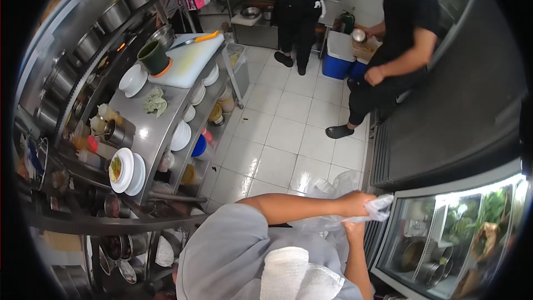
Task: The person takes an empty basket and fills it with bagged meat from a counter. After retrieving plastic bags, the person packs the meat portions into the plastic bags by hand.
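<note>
A clear plastic bag [379, 208] is bunched between my two hands near the glass-door fridge. My left hand [355, 204] is closed around its gathered end, which sticks out past the fist. Just below, my right hand [353, 225] is closed against the same plastic, partly hidden behind the left hand. The loose, see-through body of the bag hangs beside and beneath my forearms, above the tiled floor. What it contains, if anything, I cannot make out. A white towel [300, 275] lies over my grey shirt.
On my left, a steel counter [145, 133] bears plates, a cutting board [191, 58] with a knife [200, 39], and a dark green container [154, 58]. A lit fridge [444, 233] stands close by. Two people in black [302, 5] stand farther off, near a blue cooler [338, 55].
</note>
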`<state>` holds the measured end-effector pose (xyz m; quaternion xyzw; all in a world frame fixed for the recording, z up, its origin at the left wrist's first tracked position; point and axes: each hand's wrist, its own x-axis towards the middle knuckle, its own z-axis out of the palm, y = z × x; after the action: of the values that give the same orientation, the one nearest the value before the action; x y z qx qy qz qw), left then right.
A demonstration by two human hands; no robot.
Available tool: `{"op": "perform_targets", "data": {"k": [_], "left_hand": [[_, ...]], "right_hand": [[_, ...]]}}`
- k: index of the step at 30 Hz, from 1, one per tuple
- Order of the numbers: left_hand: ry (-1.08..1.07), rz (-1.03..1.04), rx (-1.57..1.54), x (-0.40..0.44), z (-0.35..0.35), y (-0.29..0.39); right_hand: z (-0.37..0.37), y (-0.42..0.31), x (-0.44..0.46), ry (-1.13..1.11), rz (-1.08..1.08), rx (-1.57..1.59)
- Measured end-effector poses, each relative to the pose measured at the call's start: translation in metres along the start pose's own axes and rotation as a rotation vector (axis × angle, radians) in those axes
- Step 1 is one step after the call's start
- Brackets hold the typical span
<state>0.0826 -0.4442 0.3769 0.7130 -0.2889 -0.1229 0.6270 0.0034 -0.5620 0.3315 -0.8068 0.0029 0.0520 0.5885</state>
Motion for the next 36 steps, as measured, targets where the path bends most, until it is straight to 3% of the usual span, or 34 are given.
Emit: {"op": "perform_targets", "data": {"k": [4, 5, 7, 10, 12, 14, 19, 21, 23, 25, 27, 34, 36], "left_hand": [[-0.018, 0.013, -0.01, 0.046, -0.002, -0.002], [0.014, 0.08, 0.098, 0.058, 0.001, -0.011], [0.074, 0.159, 0.226, 0.078, 0.003, -0.023], [0.178, 0.105, 0.256, 0.113, 0.008, -0.047], [0.155, 0.092, 0.253, 0.138, 0.011, -0.063], [0.109, -0.049, 0.307, 0.165, 0.0, -0.057], [0.102, -0.037, 0.428, 0.225, 0.002, -0.07], [0.124, -0.212, 0.367, 0.244, 0.007, -0.079], [0.045, -0.294, 0.341, 0.254, 0.016, -0.09], [0.008, -0.383, 0.321, 0.264, 0.02, -0.101], [-0.181, -0.475, 0.233, 0.272, 0.025, -0.106], [-0.234, -0.323, 0.348, 0.305, 0.047, -0.106], [-0.224, -0.339, 0.156, 0.314, 0.048, -0.108]], "right_hand": [[-0.029, 0.041, 0.037, 0.13, 0.007, 0.105], [-0.029, 0.008, 0.045, 0.191, 0.024, 0.116], [-0.037, 0.012, 0.068, 0.192, 0.031, 0.184], [-0.061, 0.028, 0.113, 0.104, 0.048, 0.237], [-0.082, 0.047, 0.143, 0.006, 0.061, 0.179], [-0.105, 0.07, 0.181, -0.087, 0.073, 0.105], [-0.169, 0.089, 0.243, -0.045, 0.089, 0.362], [-0.19, 0.096, 0.256, -0.007, 0.093, 0.436], [-0.208, 0.101, 0.262, -0.012, 0.382, 0.423], [-0.213, 0.108, 0.266, 0.009, 0.323, 0.467], [-0.216, 0.108, 0.267, 0.007, 0.268, 0.549], [-0.239, 0.092, 0.275, -0.115, 0.22, 0.599], [-0.247, 0.098, 0.28, -0.173, 0.199, 0.577]]}}
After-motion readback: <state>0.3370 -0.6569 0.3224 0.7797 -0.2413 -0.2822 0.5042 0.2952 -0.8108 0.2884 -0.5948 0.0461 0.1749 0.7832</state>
